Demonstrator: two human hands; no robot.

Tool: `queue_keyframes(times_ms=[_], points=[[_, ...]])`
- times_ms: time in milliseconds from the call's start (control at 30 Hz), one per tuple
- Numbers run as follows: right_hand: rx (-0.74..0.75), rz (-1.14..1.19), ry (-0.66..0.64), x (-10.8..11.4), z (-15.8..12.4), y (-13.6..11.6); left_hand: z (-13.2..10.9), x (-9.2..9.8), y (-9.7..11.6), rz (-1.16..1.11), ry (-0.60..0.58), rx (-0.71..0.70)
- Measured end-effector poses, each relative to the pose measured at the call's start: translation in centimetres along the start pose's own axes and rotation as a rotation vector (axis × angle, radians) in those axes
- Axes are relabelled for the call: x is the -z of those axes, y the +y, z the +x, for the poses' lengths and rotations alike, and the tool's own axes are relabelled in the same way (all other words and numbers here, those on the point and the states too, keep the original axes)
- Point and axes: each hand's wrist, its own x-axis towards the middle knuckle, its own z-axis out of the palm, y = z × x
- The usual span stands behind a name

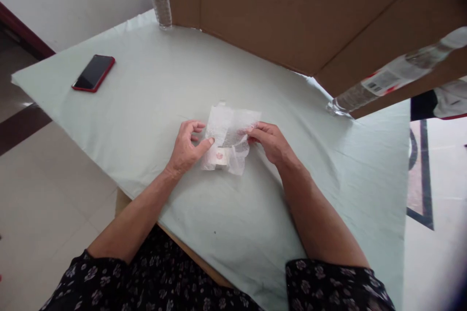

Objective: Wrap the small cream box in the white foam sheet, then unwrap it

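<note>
Between the hands point(185, 149) point(270, 142), box point(220, 156), translucent wrap point(219, 124)

The person wears a black garment point(171, 272) printed all over with small pale flowers, greyish white to faintly pink. The left sleeve point(91, 284) and right sleeve point(335, 286) carry the same floral print, look loose and wide, and end near the elbows. On the far side of the hems, the left forearm point(134, 221), right forearm point(321, 214), left hand point(187, 148) and right hand point(272, 143) are bare.
</note>
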Motion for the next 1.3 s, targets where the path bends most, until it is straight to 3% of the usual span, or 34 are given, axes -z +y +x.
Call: queue_keyframes(times_ms=[167, 300, 433, 567, 700, 767, 800, 833, 900, 933, 1000, 1067, 1167, 1300], points=[[-0.048, 0.299, -0.195, -1.8, 0.1, 0.5, -0.4, -0.3, 0.6, 0.221, -0.051, -0.037], [-0.035, 0.355, -0.211, -2.5, -0.1, 0.3, -0.4, -0.2, 0.8, 0.279, -0.067, -0.039], [0.029, 0.286, -0.082, -1.6, 0.1, 0.4, -0.4, 0.2, 1.0, 0.23, -0.031, 0.026], [0.007, 0.166, 0.066, -0.1, 1.0, 1.6, 0.3, 0.9, 0.5, -0.033, 0.066, 0.235], [0.077, 0.062, 0.404, 1.0, 1.8, 2.4, 1.4, 1.6, -0.5, -0.177, 0.126, 0.376], [0.218, 0.005, 0.556, 1.2, 1.5, 1.9, 1.6, 2.0, -0.6, -0.159, 0.196, 0.336], [0.29, -0.026, 0.566, 1.1, 1.1, 1.3, 1.4, 2.2, -0.5, -0.122, 0.244, 0.278], [0.35, -0.063, 0.523, 0.9, 0.6, 0.6, 1.2, 2.3, -0.2, -0.067, 0.294, 0.197], [0.4, -0.151, 0.31, 0.4, -0.6, -1.0, 0.4, 2.3, 0.8, 0.08, 0.345, -0.017], [0.397, -0.214, 0.179, 0.2, -1.1, -1.6, -0.1, 2.2, 1.4, 0.145, 0.315, -0.125], [0.357, -0.357, -0.036, -0.2, -1.8, -2.4, -0.9, 1.8, 2.7, 0.272, 0.101, -0.343], [0.299, -0.481, -0.134, -0.4, -2.1, -2.2, -1.2, 1.2, 3.9, 0.336, -0.133, -0.503], [0.257, -0.553, -0.127, -0.2, -2.3, -1.4, -0.1, 0.4, 4.9, 0.433, -0.348, -0.508], [0.395, -0.49, -0.12, 0.0, -4.0, -1.4, 2.0, 0.8, 5.2, 0.547, -0.499, -0.292]])
